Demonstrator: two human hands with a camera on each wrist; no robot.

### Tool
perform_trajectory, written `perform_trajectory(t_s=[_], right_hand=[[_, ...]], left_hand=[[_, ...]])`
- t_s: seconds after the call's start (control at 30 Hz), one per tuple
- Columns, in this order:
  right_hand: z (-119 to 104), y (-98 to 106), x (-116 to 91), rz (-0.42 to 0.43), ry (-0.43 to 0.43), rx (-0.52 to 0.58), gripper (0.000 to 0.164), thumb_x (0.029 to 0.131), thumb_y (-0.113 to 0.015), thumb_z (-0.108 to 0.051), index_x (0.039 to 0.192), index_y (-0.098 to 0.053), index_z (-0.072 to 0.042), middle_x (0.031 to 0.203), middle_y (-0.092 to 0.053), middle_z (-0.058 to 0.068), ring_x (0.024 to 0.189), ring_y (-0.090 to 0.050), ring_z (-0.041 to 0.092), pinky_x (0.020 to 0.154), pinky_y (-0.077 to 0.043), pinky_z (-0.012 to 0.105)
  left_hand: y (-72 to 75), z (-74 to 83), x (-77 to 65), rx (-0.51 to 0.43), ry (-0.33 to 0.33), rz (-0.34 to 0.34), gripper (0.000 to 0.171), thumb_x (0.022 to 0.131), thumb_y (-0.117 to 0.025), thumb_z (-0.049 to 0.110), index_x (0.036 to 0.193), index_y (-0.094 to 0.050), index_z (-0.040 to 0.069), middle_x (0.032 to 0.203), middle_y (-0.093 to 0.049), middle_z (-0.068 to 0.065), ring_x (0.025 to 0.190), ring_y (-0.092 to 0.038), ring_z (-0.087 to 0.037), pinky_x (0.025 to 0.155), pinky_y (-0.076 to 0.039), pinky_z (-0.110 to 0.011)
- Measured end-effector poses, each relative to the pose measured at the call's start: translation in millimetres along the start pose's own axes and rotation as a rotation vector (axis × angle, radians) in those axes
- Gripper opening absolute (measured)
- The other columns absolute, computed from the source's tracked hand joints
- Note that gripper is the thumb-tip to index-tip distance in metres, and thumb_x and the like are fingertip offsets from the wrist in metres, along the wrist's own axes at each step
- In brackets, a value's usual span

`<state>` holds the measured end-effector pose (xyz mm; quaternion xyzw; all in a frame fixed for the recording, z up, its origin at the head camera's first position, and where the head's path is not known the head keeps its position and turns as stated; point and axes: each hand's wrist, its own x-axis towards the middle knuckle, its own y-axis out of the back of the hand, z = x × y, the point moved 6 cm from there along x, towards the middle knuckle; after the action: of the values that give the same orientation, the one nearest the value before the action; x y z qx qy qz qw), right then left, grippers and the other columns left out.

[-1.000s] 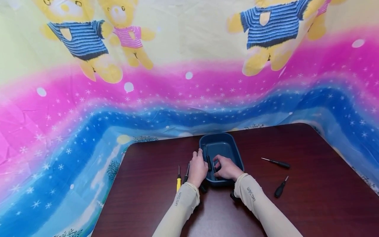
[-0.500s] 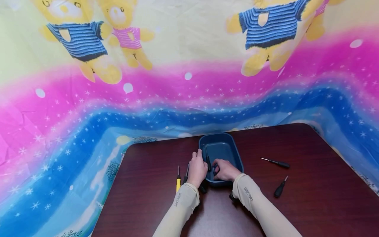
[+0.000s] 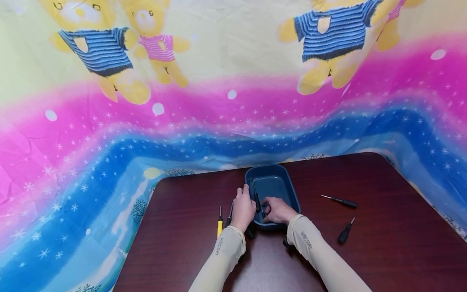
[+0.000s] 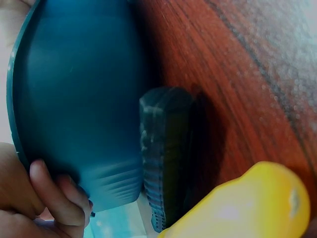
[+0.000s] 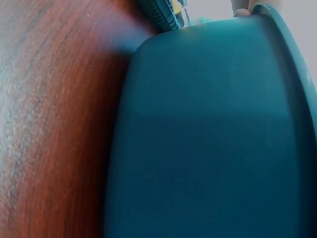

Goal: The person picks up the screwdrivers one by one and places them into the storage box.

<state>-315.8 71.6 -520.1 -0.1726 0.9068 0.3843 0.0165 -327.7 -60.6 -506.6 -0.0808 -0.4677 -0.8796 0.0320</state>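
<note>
Now gripping the box [image 3: 273,185] by its left rim with the left hand [image 3: 244,207] and apparently pinching a dark tool [image 3: 263,212] inside with the right hand [image 3: 280,211], just beside the black screwdriver [image 3: 257,202] lying there, so perhaps liable to knock that one askew by twisting too freely in that tight gap.

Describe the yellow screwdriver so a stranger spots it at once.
On the dark red table, find the blue tray. Just left of the left hand at its side lies the yellow screwdriver, pointing toward the table's far edge. Its yellow handle sets it apart from the black-handled screwdrivers.
</note>
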Motion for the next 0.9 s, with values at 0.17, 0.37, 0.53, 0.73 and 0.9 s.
perform_trajectory(t_s=[0.17, 0.37, 0.53, 0.73, 0.9], right_hand=[[1, 2, -1, 0.003, -0.004, 0.011, 0.054, 0.076, -0.089, -0.006, 0.124, -0.066, 0.000, 0.088, -0.066, 0.006, 0.077, -0.058, 0.016, 0.078, -0.053, 0.037], [0, 10, -3, 0.014, -0.006, 0.021, 0.052, 0.080, -0.087, -0.009, 0.127, -0.065, -0.001, 0.089, -0.066, 0.005, 0.078, -0.059, 0.017, 0.078, -0.054, 0.038], [-5, 25, -7, 0.027, -0.009, 0.038, 0.054, 0.083, -0.085, -0.010, 0.132, -0.063, -0.001, 0.096, -0.066, 0.006, 0.079, -0.061, 0.017, 0.076, -0.055, 0.037], [-7, 53, -15, 0.041, -0.019, 0.041, 0.052, 0.088, -0.082, -0.014, 0.135, -0.063, -0.006, 0.105, -0.067, 0.010, 0.075, -0.065, 0.015, 0.072, -0.055, 0.034], [0, 84, -24, 0.077, -0.011, 0.061, 0.050, 0.090, -0.080, -0.012, 0.136, -0.062, -0.005, 0.110, -0.065, 0.015, 0.076, -0.067, 0.017, 0.070, -0.057, 0.035]], left_hand=[[-0.7, 1.0, 0.0, 0.007, -0.004, -0.001, 0.059, 0.098, -0.066, 0.008, 0.153, -0.046, -0.001, 0.131, -0.059, -0.022, 0.091, -0.071, -0.034, 0.079, -0.063, -0.045], [0.7, 2.9, -1.2, 0.025, -0.014, -0.004, 0.059, 0.098, -0.067, 0.008, 0.153, -0.046, -0.002, 0.130, -0.059, -0.023, 0.089, -0.071, -0.035, 0.078, -0.063, -0.045], [4.4, 3.9, -2.2, 0.028, -0.019, 0.000, 0.059, 0.098, -0.067, 0.007, 0.152, -0.047, -0.002, 0.132, -0.059, -0.024, 0.089, -0.071, -0.036, 0.079, -0.063, -0.046], [5.8, 4.1, -4.0, 0.035, -0.013, -0.003, 0.059, 0.098, -0.068, 0.008, 0.152, -0.047, -0.002, 0.134, -0.058, -0.024, 0.089, -0.071, -0.035, 0.081, -0.063, -0.046], [4.2, 5.6, -4.1, 0.035, -0.019, -0.001, 0.058, 0.098, -0.067, 0.007, 0.153, -0.047, -0.001, 0.135, -0.058, -0.024, 0.090, -0.071, -0.034, 0.081, -0.062, -0.045]])
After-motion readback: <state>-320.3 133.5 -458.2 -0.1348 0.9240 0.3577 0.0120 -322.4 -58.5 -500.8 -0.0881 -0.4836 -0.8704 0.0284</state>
